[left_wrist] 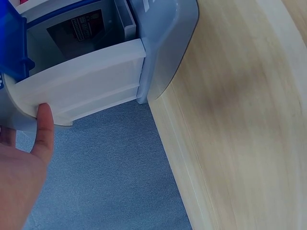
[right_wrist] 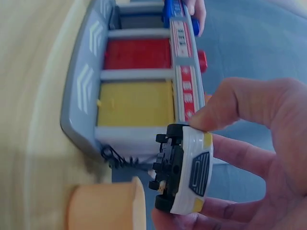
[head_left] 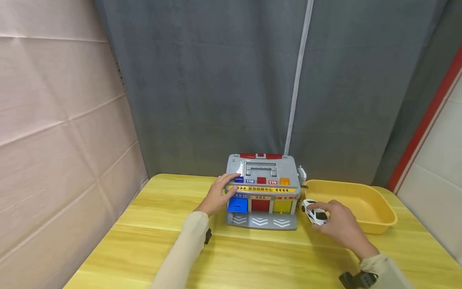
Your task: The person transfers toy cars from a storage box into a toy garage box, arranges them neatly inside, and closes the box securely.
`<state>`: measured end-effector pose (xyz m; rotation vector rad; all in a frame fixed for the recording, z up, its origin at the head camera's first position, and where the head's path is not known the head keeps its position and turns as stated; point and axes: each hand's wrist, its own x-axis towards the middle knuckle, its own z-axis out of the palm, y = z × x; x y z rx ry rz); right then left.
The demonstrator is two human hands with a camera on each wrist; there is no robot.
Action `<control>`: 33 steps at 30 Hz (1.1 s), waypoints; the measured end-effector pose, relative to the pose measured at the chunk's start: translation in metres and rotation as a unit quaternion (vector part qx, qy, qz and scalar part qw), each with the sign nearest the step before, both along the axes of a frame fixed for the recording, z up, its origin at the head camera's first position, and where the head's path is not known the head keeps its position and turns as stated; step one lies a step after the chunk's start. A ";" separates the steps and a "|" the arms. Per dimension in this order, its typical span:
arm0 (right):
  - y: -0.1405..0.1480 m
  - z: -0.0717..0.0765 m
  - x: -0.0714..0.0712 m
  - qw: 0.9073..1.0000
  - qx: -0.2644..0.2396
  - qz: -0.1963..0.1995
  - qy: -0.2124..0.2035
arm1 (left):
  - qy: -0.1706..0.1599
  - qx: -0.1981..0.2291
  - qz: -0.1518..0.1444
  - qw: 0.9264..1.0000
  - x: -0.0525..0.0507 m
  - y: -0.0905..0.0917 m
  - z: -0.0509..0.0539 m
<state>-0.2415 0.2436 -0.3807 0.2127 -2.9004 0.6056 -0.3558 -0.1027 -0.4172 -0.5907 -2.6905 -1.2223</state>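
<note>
A grey toy garage point(head_left: 236, 162) stands on the table, with blue, red and yellow doors along its front. The blue door point(head_left: 237, 205) is swung up, and the left wrist view shows the hollow bay behind it. My left hand point(head_left: 217, 194) rests at the garage's top left corner, fingers by the blue button point(head_left: 239, 180) and thumb on the front edge. The red door point(right_wrist: 139, 53) and yellow door point(right_wrist: 136, 103) are down. Right of the garage, my right hand point(head_left: 341, 224) pinches a white toy car point(right_wrist: 194, 170) between thumb and fingers, its black underside facing the garage.
A yellow plastic tub point(head_left: 377, 227) stands to the right of the garage, behind my right hand. A dark coiled cord point(right_wrist: 120, 160) hangs at the garage's right side. A grey curtain point(head_left: 202, 88) rises behind the wood-patterned table point(head_left: 151, 233).
</note>
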 end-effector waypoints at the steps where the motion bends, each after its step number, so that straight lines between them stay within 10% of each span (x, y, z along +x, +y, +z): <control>1: -0.003 -0.002 0.001 1.000 -0.001 0.001 -0.001 | 0.000 0.000 0.000 1.000 0.000 0.000 0.000; 33: -0.105 -0.050 -0.005 0.994 -0.100 0.038 -0.013 | 0.011 0.008 -0.003 1.000 0.000 0.001 -0.002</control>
